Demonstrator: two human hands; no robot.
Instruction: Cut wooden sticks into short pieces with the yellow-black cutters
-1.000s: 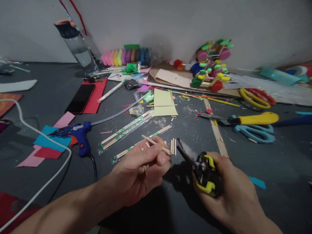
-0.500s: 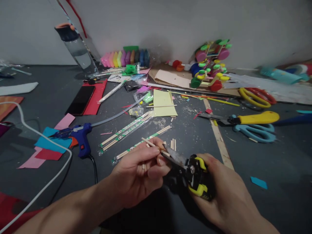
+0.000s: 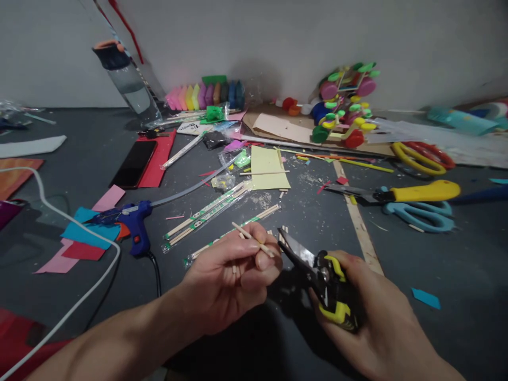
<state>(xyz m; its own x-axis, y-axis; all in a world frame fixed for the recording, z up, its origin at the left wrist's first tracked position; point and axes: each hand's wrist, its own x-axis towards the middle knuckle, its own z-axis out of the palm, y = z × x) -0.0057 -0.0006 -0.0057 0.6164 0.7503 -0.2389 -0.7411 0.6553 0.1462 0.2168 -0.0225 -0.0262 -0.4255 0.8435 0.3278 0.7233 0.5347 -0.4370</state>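
Just past six o'clock of the view, the left hand (image 3: 228, 280) pinches a stick (image 3: 243, 230) between thumb and fingers, with more short wooden bits among the fingers. The stick slants, its far end towards eleven o'clock and its near end towards five. At half past four the right hand (image 3: 373, 312) is wrapped round the handles of the snips (image 3: 327, 275). Their blades point towards ten o'clock and stand slightly apart, the tips near the stick but not touching it. Cut pieces (image 3: 286, 229) lie on the bench (image 3: 317, 217) at five o'clock, partly hidden behind the blade tips.

Wrapped chopsticks (image 3: 210, 209) lie at about eight o'clock, beyond the left hand. Near the centre is yellow paper (image 3: 264, 156) with a thin rod (image 3: 265, 172) across it. The glue gun (image 3: 137, 225) sits at half past eight, the phone (image 3: 138, 164) just past nine on a red sheet (image 3: 161, 161), and the bottle (image 3: 133, 90) at ten. Yellow-handled shears (image 3: 424, 191) lie at three; models (image 3: 331, 115) with bright wheels stand at two.
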